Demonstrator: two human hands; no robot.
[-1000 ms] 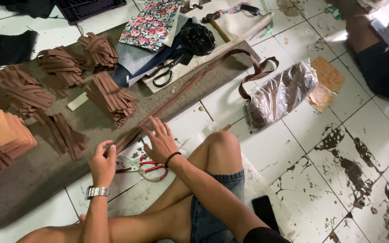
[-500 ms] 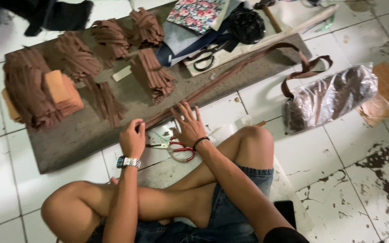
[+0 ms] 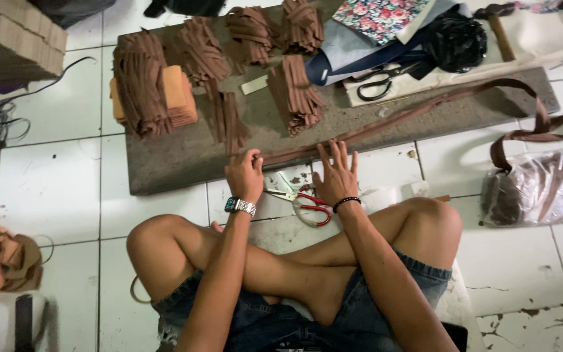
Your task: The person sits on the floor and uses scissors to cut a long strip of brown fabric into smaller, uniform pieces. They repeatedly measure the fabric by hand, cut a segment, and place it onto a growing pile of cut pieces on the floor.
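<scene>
Brown strap (image 3: 386,124) pinched by left hand (image 3: 244,175), right hand (image 3: 337,175) splayed flat beside; red scissors (image 3: 304,202) between wrists (blades half hidden).

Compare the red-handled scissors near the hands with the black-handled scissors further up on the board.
The red-handled scissors lie on the white tile floor, between the left hand and the right hand; the black-handled scissors rest up on the pale sheet on the board, away from both hands. The red pair's blades are bare metal and pale; the black pair looks dark all over. Both lie flat, untouched.
</scene>
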